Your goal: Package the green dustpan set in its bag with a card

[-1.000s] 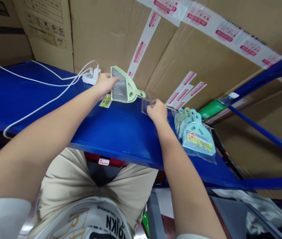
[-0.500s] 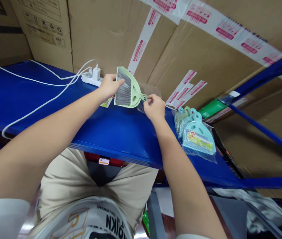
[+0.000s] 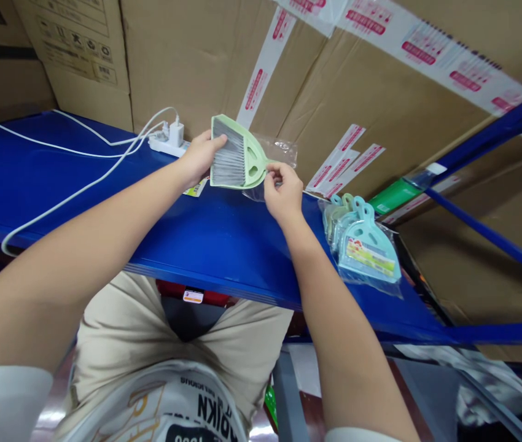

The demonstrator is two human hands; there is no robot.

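A light green dustpan (image 3: 242, 130) with a grey-bristled hand brush (image 3: 229, 161) nested in it is held up above the blue shelf (image 3: 224, 245). My left hand (image 3: 202, 158) grips its wide left edge, thumb over the bristles. At the narrow handle end, my right hand (image 3: 284, 187) pinches with thumb and fingers, covering most of the handles. Behind it, a clear plastic bag (image 3: 284, 149) lies crumpled against the cardboard. A small printed card (image 3: 195, 188) lies on the shelf below my left hand.
Several wrapped dustpan sets (image 3: 366, 248) lie at the right of the shelf, beside a green-labelled bottle (image 3: 401, 191). A white power strip (image 3: 162, 145) with a charger and white cables (image 3: 99, 178) sits at left. Taped cardboard boxes (image 3: 187, 61) stand behind; a blue rack bar (image 3: 491, 236) crosses at right.
The dustpan and brush have risen slightly and turned a little, handle end upward. My right hand has moved up a little with it, closer around the handle end.
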